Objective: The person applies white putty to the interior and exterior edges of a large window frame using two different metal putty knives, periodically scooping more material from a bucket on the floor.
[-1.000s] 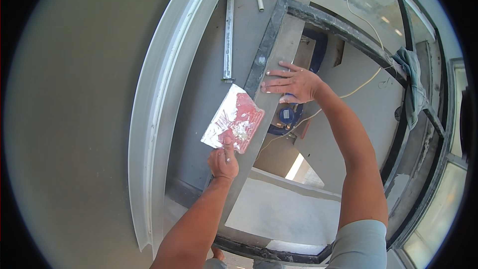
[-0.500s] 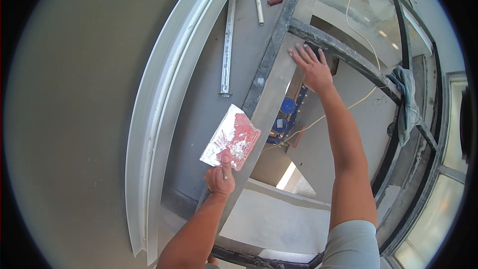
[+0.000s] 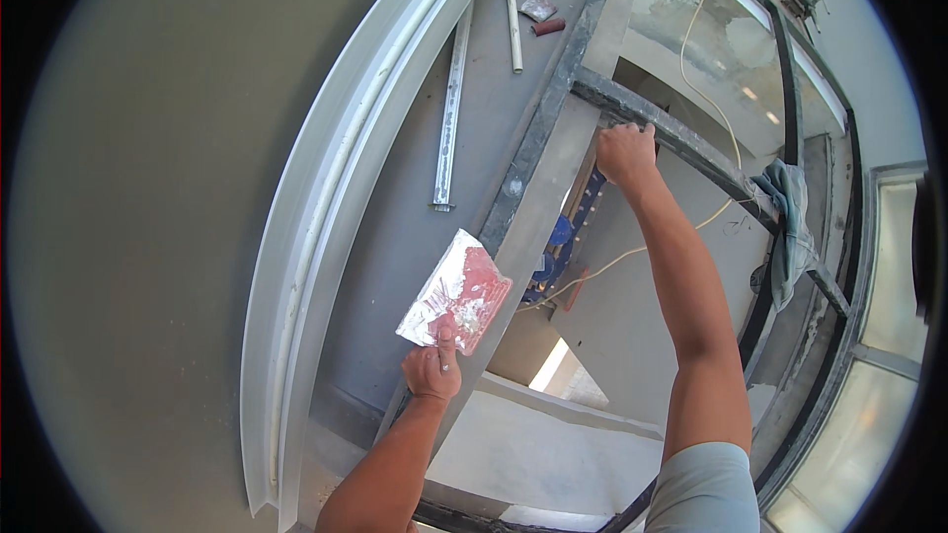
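Observation:
My left hand [image 3: 432, 372] is closed on the lower edge of a red board [image 3: 481, 293] smeared with white plaster. Its thumb lies on top, and the board hangs over the grey ledge and frame bar. Farther off to the right, my right hand [image 3: 626, 151] has curled fingers, up against the dark metal crossbar [image 3: 681, 138] of the frame. What those fingers grip, if anything, is hidden. Beside the right hand runs a smooth grey strip [image 3: 553, 163] along the frame.
A long white moulding [image 3: 341, 153] curves along the wall at left. On the ledge lie a metal channel [image 3: 452, 118], a pale tube [image 3: 513, 25] and a red roll [image 3: 548, 27]. A yellowish cable [image 3: 632, 254] crosses the frame's opening, above blue round things [image 3: 546, 265]. A grey-blue cloth [image 3: 787, 227] hangs at right.
My right hand has gone from spread fingers on the grey strip to curled fingers by the crossbar. My left hand still holds the board; the view has shifted slightly.

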A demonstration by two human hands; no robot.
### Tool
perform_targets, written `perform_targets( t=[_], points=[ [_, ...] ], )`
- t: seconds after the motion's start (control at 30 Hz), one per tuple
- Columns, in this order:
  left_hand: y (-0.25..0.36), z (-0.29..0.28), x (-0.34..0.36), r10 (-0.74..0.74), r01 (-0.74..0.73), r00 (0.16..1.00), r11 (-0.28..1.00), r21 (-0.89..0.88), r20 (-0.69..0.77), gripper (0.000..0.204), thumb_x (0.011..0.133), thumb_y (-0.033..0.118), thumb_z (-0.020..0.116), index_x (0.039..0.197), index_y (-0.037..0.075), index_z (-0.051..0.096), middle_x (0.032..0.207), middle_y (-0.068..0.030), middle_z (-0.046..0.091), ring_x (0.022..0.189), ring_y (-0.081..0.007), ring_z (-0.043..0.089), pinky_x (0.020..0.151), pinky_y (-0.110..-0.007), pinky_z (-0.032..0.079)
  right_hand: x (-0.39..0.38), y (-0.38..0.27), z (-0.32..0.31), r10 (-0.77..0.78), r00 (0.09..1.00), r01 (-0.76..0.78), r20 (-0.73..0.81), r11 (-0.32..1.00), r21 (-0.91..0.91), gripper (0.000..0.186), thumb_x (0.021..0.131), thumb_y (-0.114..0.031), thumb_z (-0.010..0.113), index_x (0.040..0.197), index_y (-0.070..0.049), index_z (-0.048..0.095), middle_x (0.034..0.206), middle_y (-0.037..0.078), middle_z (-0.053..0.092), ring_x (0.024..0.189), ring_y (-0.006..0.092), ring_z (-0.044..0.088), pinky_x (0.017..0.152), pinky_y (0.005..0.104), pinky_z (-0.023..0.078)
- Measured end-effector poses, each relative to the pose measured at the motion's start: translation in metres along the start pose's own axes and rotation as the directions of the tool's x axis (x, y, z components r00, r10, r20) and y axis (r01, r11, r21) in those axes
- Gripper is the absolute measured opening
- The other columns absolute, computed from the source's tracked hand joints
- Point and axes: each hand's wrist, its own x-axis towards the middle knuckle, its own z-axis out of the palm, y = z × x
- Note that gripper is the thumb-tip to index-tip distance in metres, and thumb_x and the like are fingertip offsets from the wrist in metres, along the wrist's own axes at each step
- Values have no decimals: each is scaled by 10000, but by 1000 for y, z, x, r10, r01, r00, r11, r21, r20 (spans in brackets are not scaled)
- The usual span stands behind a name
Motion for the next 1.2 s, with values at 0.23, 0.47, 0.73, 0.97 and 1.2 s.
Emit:
perform_targets(
  t=[0.23, 0.47, 0.73, 0.97, 1.2],
  points=[
    [14, 10, 0, 13, -11, 999, 1000, -27, 41, 735, 1093, 504, 274, 832, 12, 753, 844, -264, 708, 843, -509, 658, 768, -569, 490, 34, 29, 61, -188, 862, 217, -471, 976, 7, 610, 950, -191, 528, 1545, -97, 433, 1605, 102, 448, 1468, 232, 440, 1179, 517, 395],
    [-6, -1, -2, 36, -36, 999, 999, -1, -25, 714, 1094, 499, 279, 870, 10, 749, 838, -259, 707, 835, -506, 659, 757, -566, 493, -5, -25, -25, 184, 965, -196, 188, 979, 49, 518, 969, -191, 499, 1480, -119, 544, 1455, 162, 603, 1296, 286, 626, 1101, 541, 459],
    [3, 16, 0, 21, -22, 1000, 999, -41, -17, 732, 1075, 569, 262, 930, 86, 793, 902, -212, 745, 864, -471, 688, 776, -551, 535, 27, -21, 72, -51, 855, 114, -516, 989, 92, 653, 868, -111, 609, 1492, 11, 460, 1575, 164, 471, 1455, 300, 449, 1178, 475, 390],
    [-4, 4, -1, 3, -3, 1000, 999, 40, 21, 770, 1096, 510, 263, 692, 24, 703, 739, -256, 679, 775, -498, 655, 734, -569, 491, -37, -2, -26, -108, 983, 55, 148, 945, 324, 568, 858, -149, 640, 1397, 8, 558, 1507, 209, 522, 1402, 373, 487, 1183, 428, 392],
    [-1, 17, 1, 62, -62, 996, 998, 9, -66, 793, 1096, 512, 259, 623, 27, 671, 702, -256, 664, 733, -504, 641, 720, -575, 479, -11, -63, 82, 57, 887, 157, -459, 896, 415, 730, 923, -231, 597, 1579, -44, 338, 1677, 173, 276, 1558, 321, 253, 1264, 557, 212]
  ],
)
